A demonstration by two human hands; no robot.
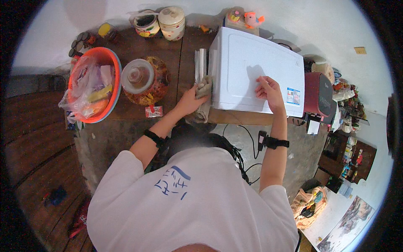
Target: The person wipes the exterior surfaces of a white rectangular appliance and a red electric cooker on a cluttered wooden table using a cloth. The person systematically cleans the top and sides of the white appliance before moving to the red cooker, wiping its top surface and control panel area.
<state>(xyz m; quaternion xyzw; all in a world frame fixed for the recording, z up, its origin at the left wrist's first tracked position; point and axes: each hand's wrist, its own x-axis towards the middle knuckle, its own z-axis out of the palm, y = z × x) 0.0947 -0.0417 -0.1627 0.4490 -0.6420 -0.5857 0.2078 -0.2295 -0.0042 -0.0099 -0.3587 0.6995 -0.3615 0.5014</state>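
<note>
My left hand (pixel 190 101) grips a crumpled grey-beige cloth (pixel 204 87) at the left side of a white box-shaped appliance (pixel 242 69). The cloth partly hides my fingertips, and more of it hangs at the table's front edge. Over the top of the appliance is my right hand (pixel 269 93), its fingers loosely bent and slightly apart, with nothing visible in them. Its shadow falls on the white surface; whether it touches is unclear. Behind the cloth, a pale flat bundle (pixel 200 64) stands beside the appliance.
On the wooden table (pixel 171 50) stand a large lidded glass jar (pixel 137 77), an orange basin (pixel 118 67) with plastic bags, and two ceramic canisters (pixel 172 23). A dark red appliance (pixel 315 94) adjoins the white one on the right. A black cable (pixel 252 138) hangs below.
</note>
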